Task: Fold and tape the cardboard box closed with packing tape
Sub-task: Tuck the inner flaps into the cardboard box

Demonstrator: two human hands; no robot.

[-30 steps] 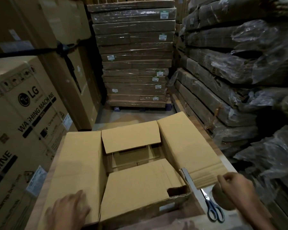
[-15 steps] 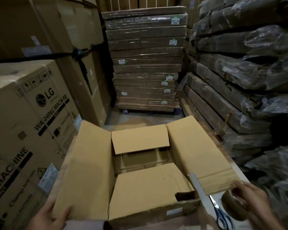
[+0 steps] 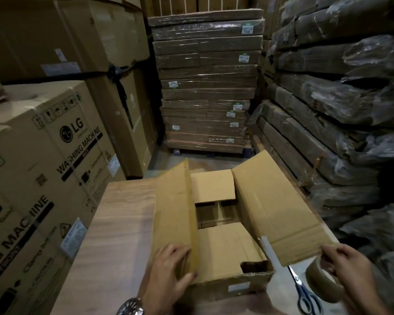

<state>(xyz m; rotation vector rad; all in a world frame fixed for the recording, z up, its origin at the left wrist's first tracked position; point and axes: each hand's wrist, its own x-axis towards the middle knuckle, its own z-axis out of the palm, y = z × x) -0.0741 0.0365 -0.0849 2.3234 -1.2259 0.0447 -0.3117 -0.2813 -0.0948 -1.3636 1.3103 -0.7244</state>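
The cardboard box (image 3: 223, 248) sits on the wooden table (image 3: 118, 223), where the left hand (image 3: 168, 271) curls its fingers round the left flap (image 3: 171, 210) to fold it in and the right hand (image 3: 348, 269) grips the tape roll (image 3: 321, 285) ready beside the right flap (image 3: 271, 201).

You have swung the left flap (image 3: 171, 208) up from lying flat over the worktop (image 3: 121, 223) to standing nearly upright, edge-on to you. Your left grip (image 3: 168, 271) has gone from resting on top of it to clasping its near edge, thumb inside. Your right grip (image 3: 348, 267), carrying the tape roll (image 3: 319, 280), has reached the near corner of the right flap (image 3: 271, 205), which has lifted a little.
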